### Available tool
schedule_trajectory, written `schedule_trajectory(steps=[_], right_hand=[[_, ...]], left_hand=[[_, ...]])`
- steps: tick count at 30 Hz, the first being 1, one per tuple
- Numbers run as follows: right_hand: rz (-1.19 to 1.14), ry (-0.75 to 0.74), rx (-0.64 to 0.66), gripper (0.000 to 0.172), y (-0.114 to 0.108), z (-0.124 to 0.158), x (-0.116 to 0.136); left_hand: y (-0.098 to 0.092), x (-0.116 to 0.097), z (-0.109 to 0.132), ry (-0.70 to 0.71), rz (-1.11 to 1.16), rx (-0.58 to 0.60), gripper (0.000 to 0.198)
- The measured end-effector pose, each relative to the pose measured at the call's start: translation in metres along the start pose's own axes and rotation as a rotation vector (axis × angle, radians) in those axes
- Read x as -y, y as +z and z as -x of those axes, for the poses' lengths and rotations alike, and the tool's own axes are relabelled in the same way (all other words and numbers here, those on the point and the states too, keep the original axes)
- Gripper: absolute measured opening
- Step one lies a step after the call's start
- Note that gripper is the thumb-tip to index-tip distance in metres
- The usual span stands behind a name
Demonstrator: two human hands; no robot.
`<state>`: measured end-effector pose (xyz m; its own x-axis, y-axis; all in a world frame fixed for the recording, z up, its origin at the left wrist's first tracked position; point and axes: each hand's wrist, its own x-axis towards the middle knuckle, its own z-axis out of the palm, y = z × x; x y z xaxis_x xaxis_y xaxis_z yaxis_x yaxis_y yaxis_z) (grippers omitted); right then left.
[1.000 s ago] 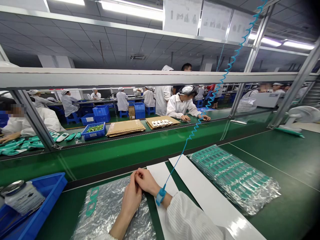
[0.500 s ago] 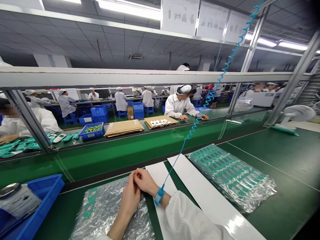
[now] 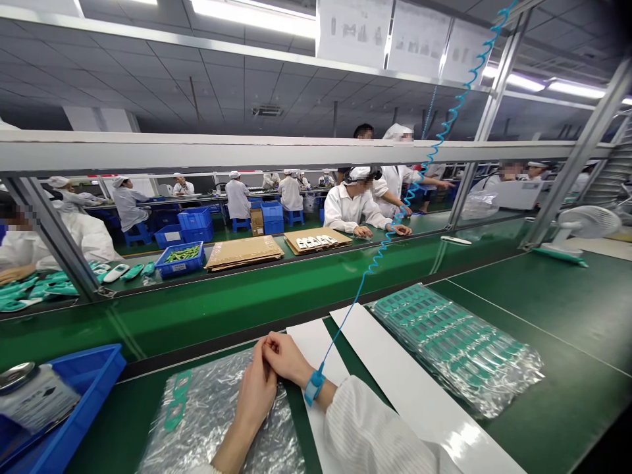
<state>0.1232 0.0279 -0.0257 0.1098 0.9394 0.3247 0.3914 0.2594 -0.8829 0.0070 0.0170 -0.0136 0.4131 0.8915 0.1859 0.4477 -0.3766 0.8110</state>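
The left hand (image 3: 254,395) and right hand (image 3: 286,359) are clasped, their fingers (image 3: 279,349) clenched on each other, gripping no object, over one clear bag of green parts (image 3: 212,415) on the bench (image 3: 533,309). Two white paper strips (image 3: 316,349) separate it from a second bag (image 3: 454,349); at the near left corner, a blue tray (image 3: 83,388) holds one labelled tin (image 3: 34,398).

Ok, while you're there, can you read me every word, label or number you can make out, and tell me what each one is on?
White label on the metal-lidded jar in the blue tray: print visible, too small and blurred to read.
Paper sheets hanging overhead: drawings of bottle shapes, any wording too small to read.
Nothing else is legible, so I can quote no text.
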Motion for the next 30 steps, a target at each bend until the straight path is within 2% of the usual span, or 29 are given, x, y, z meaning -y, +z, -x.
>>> schedule_trajectory(steps=[19, 30], right_hand=[[0.113, 0.061, -0.039, 0.014, 0.001, -0.002, 0.003], [0.178, 0.088, -0.039, 0.009, -0.002, -0.003, 0.005]], left_hand=[[0.000, 0.012, -0.005, -0.017, -0.042, 0.012, 0.053], [-0.001, 0.028, -0.018, -0.037, -0.045, 0.018, 0.054]])
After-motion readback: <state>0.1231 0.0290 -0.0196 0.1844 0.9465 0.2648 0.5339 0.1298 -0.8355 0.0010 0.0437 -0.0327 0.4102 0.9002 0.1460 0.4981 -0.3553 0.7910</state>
